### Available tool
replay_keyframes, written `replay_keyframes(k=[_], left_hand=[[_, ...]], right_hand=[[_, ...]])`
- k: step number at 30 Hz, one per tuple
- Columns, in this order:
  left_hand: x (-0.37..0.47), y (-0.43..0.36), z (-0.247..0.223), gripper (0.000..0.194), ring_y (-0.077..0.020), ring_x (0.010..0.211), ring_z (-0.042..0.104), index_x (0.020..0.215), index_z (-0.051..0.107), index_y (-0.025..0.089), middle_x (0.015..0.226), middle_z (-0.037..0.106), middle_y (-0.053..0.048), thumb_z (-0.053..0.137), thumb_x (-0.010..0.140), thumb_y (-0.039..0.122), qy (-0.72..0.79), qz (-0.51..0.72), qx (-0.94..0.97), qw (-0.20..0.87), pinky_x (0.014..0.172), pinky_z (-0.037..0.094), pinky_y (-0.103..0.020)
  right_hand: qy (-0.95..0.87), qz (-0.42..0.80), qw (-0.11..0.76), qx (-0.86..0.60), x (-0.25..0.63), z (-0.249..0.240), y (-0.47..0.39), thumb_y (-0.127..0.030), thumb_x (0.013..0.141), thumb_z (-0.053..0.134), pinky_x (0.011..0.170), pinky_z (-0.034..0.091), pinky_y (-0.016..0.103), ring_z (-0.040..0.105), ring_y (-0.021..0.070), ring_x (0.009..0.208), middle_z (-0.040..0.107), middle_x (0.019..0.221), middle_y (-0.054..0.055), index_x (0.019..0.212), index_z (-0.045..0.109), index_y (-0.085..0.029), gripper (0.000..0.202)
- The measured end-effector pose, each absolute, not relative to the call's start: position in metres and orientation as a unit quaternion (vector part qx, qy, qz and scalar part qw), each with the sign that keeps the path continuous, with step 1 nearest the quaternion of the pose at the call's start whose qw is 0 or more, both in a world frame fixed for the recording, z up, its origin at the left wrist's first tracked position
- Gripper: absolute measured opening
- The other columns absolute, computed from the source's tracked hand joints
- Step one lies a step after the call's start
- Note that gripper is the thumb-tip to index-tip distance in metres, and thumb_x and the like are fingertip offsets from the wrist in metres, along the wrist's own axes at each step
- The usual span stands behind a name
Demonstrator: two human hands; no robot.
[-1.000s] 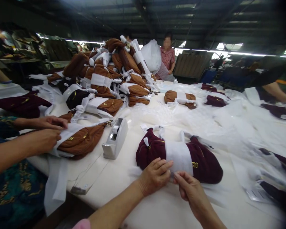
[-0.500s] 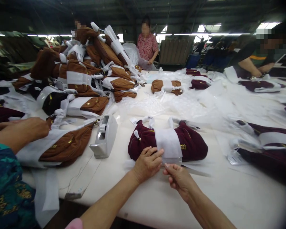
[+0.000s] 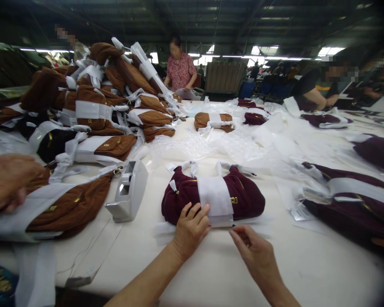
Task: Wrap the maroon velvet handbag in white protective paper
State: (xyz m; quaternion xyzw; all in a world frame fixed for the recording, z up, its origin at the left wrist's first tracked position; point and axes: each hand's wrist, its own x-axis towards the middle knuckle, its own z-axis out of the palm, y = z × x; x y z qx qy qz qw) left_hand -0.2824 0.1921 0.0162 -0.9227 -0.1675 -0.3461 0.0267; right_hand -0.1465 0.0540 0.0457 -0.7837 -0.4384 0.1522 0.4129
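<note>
A maroon bag (image 3: 243,196) lies on the white table (image 3: 307,264) in front of me, with a white wrap band (image 3: 215,197) around its middle. My left hand (image 3: 189,230) presses on the near lower edge of that band and the bag. My right hand (image 3: 254,251) is just below the band's right end, fingers pinched; whether it holds the thin clear strip there I cannot tell.
A grey tape dispenser (image 3: 128,192) stands left of the bag. A co-worker's hand (image 3: 6,181) rests on a brown wrapped bag (image 3: 73,207) at the left. Brown bags (image 3: 115,94) are piled behind; maroon bags (image 3: 355,196) and plastic sheets lie right. Other people work at the far side.
The view has swung left and down. My right hand has dropped a little away from the band's end, while my left hand stays pressed on the bag.
</note>
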Motion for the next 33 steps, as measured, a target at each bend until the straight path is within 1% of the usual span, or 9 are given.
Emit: replay_keyframes(k=[3, 7, 13, 18, 23, 27, 29, 32, 33], left_hand=[[-0.278, 0.188, 0.013, 0.005, -0.0196, 0.108, 0.047, 0.078, 0.055, 0.019, 0.118, 0.055, 0.001, 0.054, 0.078, 0.024, -0.175, -0.365, -0.913, 0.051, 0.098, 0.03, -0.041], [-0.279, 0.187, 0.012, 0.006, -0.0189, 0.109, 0.047, 0.082, 0.056, 0.02, 0.117, 0.055, 0.0, 0.053, 0.077, 0.022, -0.179, -0.372, -0.909, 0.06, 0.099, 0.031, -0.04], [-0.278, 0.189, 0.014, 0.024, -0.0181, 0.108, 0.047, 0.1, 0.055, 0.023, 0.119, 0.054, 0.0, 0.053, 0.077, 0.022, -0.177, -0.373, -0.908, 0.076, 0.1, 0.03, -0.039], [-0.281, 0.185, 0.023, 0.025, -0.0178, 0.108, 0.047, 0.101, 0.057, 0.026, 0.119, 0.054, 0.005, 0.055, 0.076, 0.026, -0.175, -0.369, -0.907, 0.101, 0.106, 0.017, -0.04], [-0.273, 0.181, 0.057, 0.033, -0.0253, 0.118, 0.039, 0.101, 0.057, 0.02, 0.115, 0.057, -0.002, 0.049, 0.078, 0.041, -0.17, -0.354, -0.918, 0.053, 0.106, 0.001, -0.052], [-0.236, 0.191, 0.065, 0.055, -0.0325, 0.122, 0.033, 0.12, 0.045, 0.006, 0.127, 0.044, -0.015, 0.043, 0.08, 0.044, -0.209, -0.337, -0.912, 0.108, 0.102, 0.021, -0.051], [-0.219, 0.199, 0.057, 0.067, -0.0362, 0.118, 0.037, 0.124, 0.04, 0.002, 0.124, 0.045, -0.021, 0.042, 0.078, 0.05, -0.219, -0.336, -0.902, 0.162, 0.095, 0.034, -0.05], [-0.212, 0.207, 0.045, 0.056, -0.0302, 0.111, 0.046, 0.127, 0.04, 0.023, 0.119, 0.05, -0.016, 0.041, 0.079, 0.052, -0.182, -0.262, -0.923, 0.216, 0.089, 0.043, -0.046], [-0.213, 0.206, 0.044, 0.052, -0.0286, 0.11, 0.047, 0.125, 0.042, 0.026, 0.119, 0.05, -0.013, 0.042, 0.08, 0.052, -0.184, -0.248, -0.922, 0.233, 0.089, 0.043, -0.047]], right_hand=[[-0.53, -0.037, 0.39, -0.752, -0.112, 0.047, 0.053, -0.031, 0.08, 0.052, 0.069, 0.045, 0.03, 0.056, 0.017, 0.073, 0.06, 0.083, 0.006, 0.09, 0.058, -0.02, 0.016], [-0.619, -0.135, 0.348, -0.691, -0.092, 0.036, 0.06, -0.023, 0.081, 0.051, 0.078, 0.045, 0.035, 0.055, 0.0198, 0.089, 0.058, 0.097, 0.009, 0.104, 0.057, -0.021, 0.023], [-0.734, -0.217, 0.276, -0.582, -0.083, 0.017, 0.069, -0.008, 0.081, 0.045, 0.077, 0.043, 0.036, 0.057, 0.0178, 0.085, 0.062, 0.094, 0.008, 0.105, 0.059, -0.023, 0.031], [-0.776, -0.269, 0.223, -0.525, -0.07, -0.001, 0.061, -0.006, 0.08, 0.04, 0.083, 0.039, 0.039, 0.058, 0.0199, 0.088, 0.065, 0.096, 0.007, 0.11, 0.057, -0.021, 0.038], [-0.779, -0.306, 0.249, -0.488, -0.065, 0.045, 0.073, -0.011, 0.075, 0.05, 0.082, 0.041, 0.034, 0.06, 0.0191, 0.085, 0.067, 0.092, 0.005, 0.104, 0.059, -0.021, 0.032], [-0.751, -0.278, 0.252, -0.543, -0.059, 0.085, 0.132, -0.012, 0.079, 0.043, 0.092, 0.037, 0.042, 0.052, 0.0232, 0.105, 0.059, 0.112, 0.009, 0.115, 0.052, -0.016, 0.037], [-0.761, -0.297, 0.248, -0.521, -0.049, 0.078, 0.163, -0.014, 0.081, 0.04, 0.087, 0.042, 0.041, 0.055, 0.0233, 0.101, 0.06, 0.111, 0.007, 0.113, 0.054, -0.019, 0.035], [-0.801, -0.301, 0.322, -0.404, -0.025, 0.04, 0.202, -0.025, 0.085, 0.038, 0.061, 0.05, 0.026, 0.063, 0.0155, 0.074, 0.067, 0.084, 0.001, 0.093, 0.062, -0.029, 0.025], [-0.788, -0.249, 0.341, -0.448, -0.019, 0.025, 0.216, -0.03, 0.086, 0.04, 0.061, 0.05, 0.024, 0.062, 0.0144, 0.075, 0.066, 0.086, 0.001, 0.09, 0.061, -0.029, 0.022]])
